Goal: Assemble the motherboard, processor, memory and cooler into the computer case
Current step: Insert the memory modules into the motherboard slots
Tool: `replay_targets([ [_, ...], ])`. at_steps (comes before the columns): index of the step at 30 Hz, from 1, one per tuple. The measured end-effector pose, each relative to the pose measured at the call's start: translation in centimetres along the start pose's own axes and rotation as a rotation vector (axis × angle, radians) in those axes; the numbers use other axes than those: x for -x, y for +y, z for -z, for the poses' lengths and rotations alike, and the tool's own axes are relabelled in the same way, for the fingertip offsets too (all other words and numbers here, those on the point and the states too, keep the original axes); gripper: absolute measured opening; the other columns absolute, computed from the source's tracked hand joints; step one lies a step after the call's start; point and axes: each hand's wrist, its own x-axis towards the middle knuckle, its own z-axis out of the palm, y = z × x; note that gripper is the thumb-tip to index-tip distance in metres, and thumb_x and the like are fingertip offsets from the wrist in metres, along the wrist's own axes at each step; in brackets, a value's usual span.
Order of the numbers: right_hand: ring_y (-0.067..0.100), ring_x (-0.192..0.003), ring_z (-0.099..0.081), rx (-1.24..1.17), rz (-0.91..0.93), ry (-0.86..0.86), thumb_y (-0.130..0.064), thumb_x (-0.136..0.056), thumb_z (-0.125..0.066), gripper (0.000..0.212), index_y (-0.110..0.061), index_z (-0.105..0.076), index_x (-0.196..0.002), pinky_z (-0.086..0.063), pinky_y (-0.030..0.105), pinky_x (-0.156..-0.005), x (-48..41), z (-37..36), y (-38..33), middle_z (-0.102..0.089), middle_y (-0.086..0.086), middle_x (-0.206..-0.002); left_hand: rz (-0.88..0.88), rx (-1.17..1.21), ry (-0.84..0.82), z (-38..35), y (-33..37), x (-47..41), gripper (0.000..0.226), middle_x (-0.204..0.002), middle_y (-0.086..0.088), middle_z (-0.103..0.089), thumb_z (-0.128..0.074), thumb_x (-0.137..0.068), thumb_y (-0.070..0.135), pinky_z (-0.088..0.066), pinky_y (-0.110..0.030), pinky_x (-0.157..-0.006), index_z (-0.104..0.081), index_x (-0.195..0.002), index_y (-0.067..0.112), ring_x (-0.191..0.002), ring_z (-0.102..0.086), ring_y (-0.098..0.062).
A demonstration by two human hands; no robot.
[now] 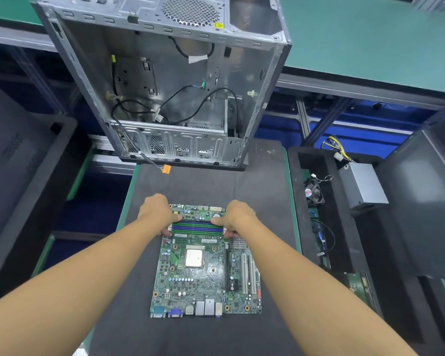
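Note:
The green motherboard [206, 273] lies flat on the black mat, its port row toward me. The silver processor [194, 258] sits in its socket at the board's centre. At the board's far end are the blue and black memory slots [198, 228], with a green memory stick [197, 222] standing in the farthest one. My left hand [157, 214] grips the stick's left end and my right hand [238, 218] its right end. Both thumbs lie on its top edge, and the fingers curl down on the near side. The open metal computer case [165, 86] lies beyond the board.
Loose black cables and an orange connector [166, 168] hang at the case's near edge. A black foam tray on the right holds a small cooler fan [314, 192], a grey power supply [362, 186] and another green board [357, 283]. Dark case panels stand at both sides.

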Motion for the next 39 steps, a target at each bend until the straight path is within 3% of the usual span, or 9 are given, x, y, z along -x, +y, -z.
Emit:
replay_targets([
  [4, 0.015, -0.074, -0.075, 0.042, 0.034, 0.064, -0.054, -0.090, -0.069, 0.051, -0.008, -0.055, -0.071, -0.060, 0.033, -0.073, -0.2, -0.6, -0.1, -0.077, 0.004, -0.075, -0.019, -0.076, 0.116, -1.0, 0.1, 0.3, 0.039, -0.075, -0.015, -0.069, -0.076, -0.082, 0.036, -0.059, -0.036, -0.067, -0.057, -0.077, 0.003, -0.067, -0.071, -0.027],
  [6, 0.018, -0.084, -0.074, 0.035, 0.032, 0.071, -0.055, -0.090, -0.069, 0.053, -0.008, -0.052, -0.072, -0.060, 0.035, -0.077, -0.3, -0.9, 0.0, -0.078, 0.006, -0.085, -0.029, -0.075, 0.125, -1.2, -0.1, 0.0, 0.040, -0.065, -0.012, -0.068, -0.076, -0.082, 0.037, -0.059, -0.035, -0.065, -0.053, -0.070, 0.006, -0.060, -0.070, -0.024],
  [12, 0.008, -0.043, -0.055, -0.140, 0.092, -0.018, -0.055, -0.093, -0.065, 0.053, -0.006, -0.063, -0.073, -0.048, 0.024, -0.051, 0.0, -0.6, 1.6, -0.073, 0.002, -0.067, -0.014, 0.046, -0.070, 0.1, -0.8, -0.8, 0.050, -0.057, -0.012, -0.069, -0.077, -0.078, 0.049, -0.050, -0.025, -0.045, -0.051, -0.072, 0.006, -0.046, -0.068, -0.018],
  [18, 0.010, -0.051, -0.058, -0.095, 0.014, 0.047, -0.057, -0.088, -0.069, 0.052, -0.009, -0.061, -0.069, -0.061, 0.034, -0.077, 0.3, -0.9, 0.7, -0.064, -0.005, -0.050, -0.021, -0.024, -0.060, -0.5, -0.1, -0.3, 0.051, -0.069, -0.013, -0.071, -0.073, -0.081, 0.050, -0.061, -0.037, -0.060, -0.049, -0.082, 0.005, -0.054, -0.071, -0.019],
  [28, 0.010, -0.055, -0.059, -0.062, -0.032, 0.056, -0.053, -0.091, -0.068, 0.045, -0.012, -0.057, -0.075, -0.052, 0.026, -0.058, 1.9, 0.0, -0.3, -0.063, -0.006, -0.054, 0.026, -0.110, -0.049, 0.0, 1.0, 0.5, 0.048, -0.063, -0.010, -0.070, -0.073, -0.082, 0.048, -0.052, -0.024, -0.051, -0.052, -0.083, 0.005, -0.051, -0.070, -0.018],
  [31, 0.015, -0.062, -0.064, -0.114, -0.022, 0.045, -0.059, -0.089, -0.067, 0.050, -0.010, -0.060, -0.083, -0.059, 0.031, -0.074, 2.5, 0.1, 0.7, -0.067, -0.002, -0.059, -0.001, -0.040, -0.078, 0.2, -0.1, 0.3, 0.056, -0.070, -0.011, -0.071, -0.075, -0.076, 0.056, -0.056, -0.029, -0.052, -0.054, -0.082, 0.004, -0.052, -0.070, -0.019],
  [34, 0.025, -0.077, -0.065, -0.213, -0.047, 0.175, -0.063, -0.092, -0.060, 0.055, -0.008, -0.058, -0.083, -0.052, 0.033, -0.071, 3.1, 0.6, 3.4, -0.071, 0.005, -0.077, -0.015, -0.002, -0.028, 0.7, -1.9, 0.0, 0.068, -0.068, -0.011, -0.069, -0.068, -0.072, 0.070, -0.055, -0.031, -0.046, -0.057, -0.074, 0.003, -0.048, -0.067, -0.022],
  [36, 0.031, -0.094, -0.065, -0.236, -0.108, 0.294, -0.056, -0.097, -0.054, 0.049, -0.008, -0.060, -0.096, -0.044, 0.033, -0.071, 3.5, 0.9, 5.8, -0.070, 0.011, -0.105, -0.013, 0.095, 0.005, 1.0, -3.2, -0.6, 0.072, -0.060, -0.012, -0.065, -0.063, -0.074, 0.072, -0.050, -0.028, -0.045, -0.054, -0.066, 0.002, -0.047, -0.060, -0.024],
  [39, 0.035, -0.104, -0.065, -0.250, -0.175, 0.282, -0.040, -0.101, -0.051, 0.034, -0.008, -0.059, -0.098, -0.046, 0.034, -0.075, 4.3, 0.7, 8.2, -0.066, 0.016, -0.118, 0.020, 0.276, -0.004, 0.5, -4.2, -1.5, 0.070, -0.070, -0.017, -0.069, -0.062, -0.080, 0.065, -0.057, -0.034, -0.055, -0.061, -0.076, -0.005, -0.059, -0.060, -0.027],
])
